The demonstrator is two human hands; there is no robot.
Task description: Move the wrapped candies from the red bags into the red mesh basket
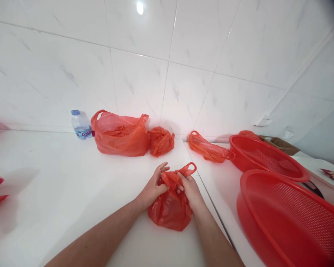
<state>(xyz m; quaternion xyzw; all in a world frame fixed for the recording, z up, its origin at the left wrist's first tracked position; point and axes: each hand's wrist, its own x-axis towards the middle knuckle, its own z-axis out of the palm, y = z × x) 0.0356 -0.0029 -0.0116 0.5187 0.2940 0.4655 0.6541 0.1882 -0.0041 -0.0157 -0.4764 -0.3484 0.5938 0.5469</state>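
White tabletop (pixel 72 181): left hand (pixel 153 188) and right hand (pixel 191 190) clamped on bulging red translucent plastic bag (pixel 171 212); neck (pixel 171 179) gathered, handle loop (pixel 195 167) loose, no finished knot discernible.

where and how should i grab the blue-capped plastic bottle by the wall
I'd grip the plastic bottle around its body below the blue cap, coming from the front left. It stands upright, so its rounded side is easy to wrap; the tiled wall is behind it and the large red plastic bag crowds its right.
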